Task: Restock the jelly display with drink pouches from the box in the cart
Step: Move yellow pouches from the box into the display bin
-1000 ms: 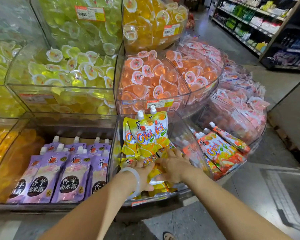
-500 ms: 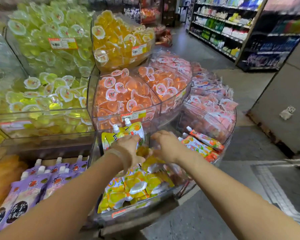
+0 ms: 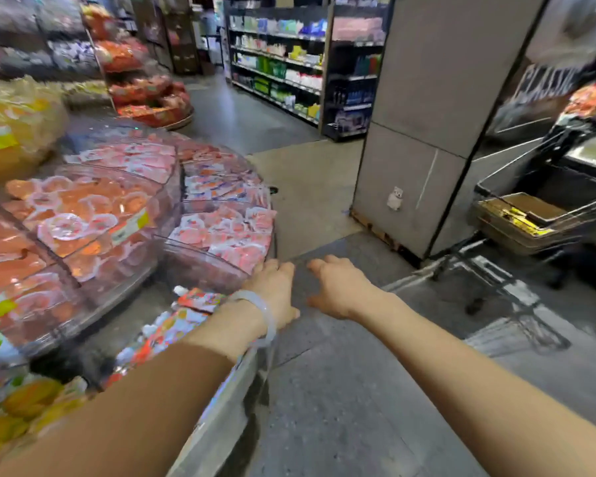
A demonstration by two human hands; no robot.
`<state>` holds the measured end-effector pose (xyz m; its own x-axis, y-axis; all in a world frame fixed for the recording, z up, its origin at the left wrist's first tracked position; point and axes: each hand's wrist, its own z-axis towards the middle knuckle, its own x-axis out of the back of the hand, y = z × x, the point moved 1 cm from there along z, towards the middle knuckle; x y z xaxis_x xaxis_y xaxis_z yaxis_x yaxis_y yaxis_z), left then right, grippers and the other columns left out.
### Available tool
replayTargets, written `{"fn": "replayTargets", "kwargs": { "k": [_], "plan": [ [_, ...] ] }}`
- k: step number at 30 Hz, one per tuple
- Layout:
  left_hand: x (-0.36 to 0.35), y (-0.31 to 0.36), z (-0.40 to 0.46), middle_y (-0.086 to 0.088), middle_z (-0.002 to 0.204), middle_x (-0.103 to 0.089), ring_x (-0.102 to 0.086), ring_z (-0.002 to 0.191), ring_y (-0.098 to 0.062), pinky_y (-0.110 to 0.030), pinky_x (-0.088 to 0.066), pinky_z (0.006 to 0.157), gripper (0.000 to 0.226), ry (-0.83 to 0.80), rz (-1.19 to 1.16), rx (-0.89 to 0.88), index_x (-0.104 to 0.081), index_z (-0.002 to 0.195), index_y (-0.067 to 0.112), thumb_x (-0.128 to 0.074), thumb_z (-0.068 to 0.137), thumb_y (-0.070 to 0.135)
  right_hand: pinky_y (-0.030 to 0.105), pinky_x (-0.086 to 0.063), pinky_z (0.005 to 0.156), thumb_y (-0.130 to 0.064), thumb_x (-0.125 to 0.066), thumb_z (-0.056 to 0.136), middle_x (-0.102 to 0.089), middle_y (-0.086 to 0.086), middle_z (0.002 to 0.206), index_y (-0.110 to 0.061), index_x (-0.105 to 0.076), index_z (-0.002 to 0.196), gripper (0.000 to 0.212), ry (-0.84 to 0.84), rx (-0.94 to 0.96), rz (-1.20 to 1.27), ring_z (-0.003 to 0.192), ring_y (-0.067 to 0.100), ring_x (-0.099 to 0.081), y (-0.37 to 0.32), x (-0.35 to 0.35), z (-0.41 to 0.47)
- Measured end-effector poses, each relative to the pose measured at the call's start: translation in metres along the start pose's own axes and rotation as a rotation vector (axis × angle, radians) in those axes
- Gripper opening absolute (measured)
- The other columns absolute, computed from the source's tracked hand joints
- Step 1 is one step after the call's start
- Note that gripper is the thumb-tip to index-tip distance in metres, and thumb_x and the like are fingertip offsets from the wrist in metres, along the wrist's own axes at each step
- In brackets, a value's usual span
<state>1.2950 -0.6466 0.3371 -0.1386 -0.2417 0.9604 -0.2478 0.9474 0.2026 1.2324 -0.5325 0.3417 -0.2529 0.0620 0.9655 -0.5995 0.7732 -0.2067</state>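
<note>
Meanwhile, two bare hands are reaching out over the speckled grey floor (image 3: 324,390) beside a rounded, clear-plastic jelly display (image 3: 200,266), both empty, with fingers loosely curled and gripping nothing. The left hand (image 3: 274,292), a pale translucent bangle (image 3: 260,315) circling its wrist, is hovering just past the display's curved rim; the right hand (image 3: 341,287) is hanging near it, apart from the display. Glossy orange-red drink pouches (image 3: 172,321) with white screw caps are lying in the lower bin under the left forearm, and blurred yellow pouches (image 3: 21,407) are showing at the bottom left. Above them, soft heaps of orange and pink jelly cups (image 3: 83,208) are filling the tiers. Well apart at the right, a wire cart (image 3: 544,215) is carrying an open brown cardboard box (image 3: 527,204).
</note>
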Motion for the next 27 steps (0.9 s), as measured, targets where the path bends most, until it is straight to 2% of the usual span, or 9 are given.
{"fn": "replayTargets", "kwargs": {
  "k": [6,11,17,22,27],
  "plan": [
    [-0.018,0.123,0.081,-0.009,0.149,-0.023,-0.022,0.139,-0.031,-0.043,-0.03,0.112,0.081,-0.089,0.033,-0.19,-0.02,0.147,0.017,-0.065,0.084,0.038,0.043,-0.041,0.101,-0.035,-0.06,0.088,-0.043,0.014,0.134,-0.01,-0.039,0.134,0.057,0.007,-0.258,0.027,0.127,0.034,-0.039,0.143,0.017,-0.016],
    [-0.031,0.201,0.157,-0.009,0.15,-0.023,-0.021,0.139,-0.029,-0.041,-0.033,0.111,0.078,-0.153,0.066,-0.324,-0.02,0.147,0.015,-0.064,0.085,0.036,0.044,-0.039,0.103,-0.037,-0.061,0.088,-0.04,0.013,0.139,-0.013,-0.036,0.139,0.062,0.022,-0.426,0.078,0.131,0.033,-0.036,0.238,0.025,-0.013],
    [-0.03,0.286,0.276,-0.008,0.146,-0.026,-0.025,0.136,-0.03,-0.041,-0.037,0.106,0.073,-0.202,0.097,-0.469,-0.025,0.143,0.016,-0.064,0.085,0.034,0.046,-0.043,0.099,-0.036,-0.061,0.087,-0.043,0.011,0.132,-0.014,-0.041,0.133,0.055,0.026,-0.574,0.087,0.125,0.034,-0.039,0.351,0.057,0.044],
    [-0.009,0.353,0.384,-0.007,0.148,-0.024,-0.024,0.137,-0.03,-0.042,-0.035,0.109,0.075,-0.237,0.087,-0.564,-0.023,0.146,0.016,-0.063,0.086,0.038,0.045,-0.045,0.095,-0.035,-0.06,0.086,-0.049,0.012,0.124,-0.013,-0.047,0.126,0.047,0.087,-0.66,0.1,0.12,0.033,-0.044,0.438,0.101,0.104],
    [-0.019,0.418,0.463,-0.008,0.145,-0.028,-0.029,0.135,-0.03,-0.044,-0.037,0.108,0.07,-0.299,0.103,-0.645,-0.029,0.141,0.017,-0.064,0.084,0.037,0.045,-0.045,0.095,-0.04,-0.063,0.084,-0.048,0.01,0.124,-0.015,-0.045,0.128,0.053,0.055,-0.783,0.149,0.118,0.031,-0.045,0.517,0.105,0.132]
  ]
}}
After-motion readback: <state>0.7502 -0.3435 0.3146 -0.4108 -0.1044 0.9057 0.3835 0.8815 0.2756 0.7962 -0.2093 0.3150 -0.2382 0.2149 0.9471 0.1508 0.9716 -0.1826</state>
